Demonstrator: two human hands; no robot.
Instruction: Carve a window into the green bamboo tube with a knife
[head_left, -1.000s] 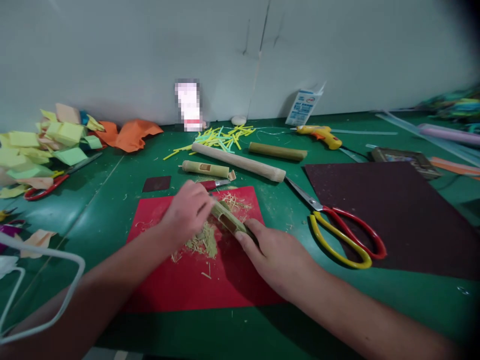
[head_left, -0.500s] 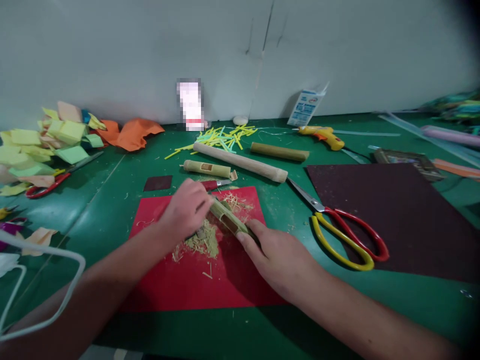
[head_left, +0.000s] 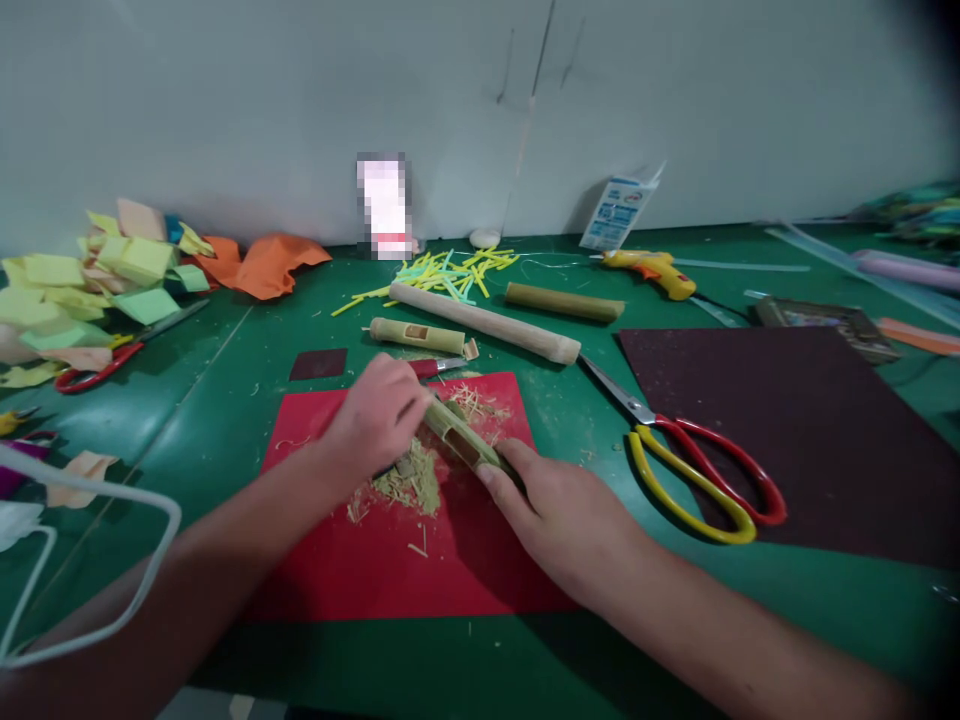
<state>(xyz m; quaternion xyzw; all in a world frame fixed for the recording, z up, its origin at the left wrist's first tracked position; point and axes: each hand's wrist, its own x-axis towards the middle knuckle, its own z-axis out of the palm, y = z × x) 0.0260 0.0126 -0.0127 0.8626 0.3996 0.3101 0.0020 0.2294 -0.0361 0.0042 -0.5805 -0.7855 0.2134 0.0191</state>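
My right hand (head_left: 566,510) is closed around the near end of a green bamboo tube (head_left: 465,440) that has a rectangular opening cut in its side. My left hand (head_left: 382,415) is closed at the tube's far end. Its fingertips are turned away, so whatever they grip is hidden. Under the tube, pale shavings and dust (head_left: 412,485) are heaped on a red sheet (head_left: 360,570). Just beyond my left hand lies a red-handled knife (head_left: 431,368). Behind it rests another bamboo piece (head_left: 386,333) with a cut opening.
Scissors (head_left: 679,455) lie right of my hands, partly on a dark sheet (head_left: 795,420). Farther back are a pale stick (head_left: 480,322), a bamboo length (head_left: 562,302), yellow strips (head_left: 442,272) and a yellow glue gun (head_left: 652,270). A white wire frame (head_left: 161,560) crosses the lower left.
The whole view has shifted slightly, with things appearing a little farther right. Both hands keep nearly the same places at the bamboo tube.
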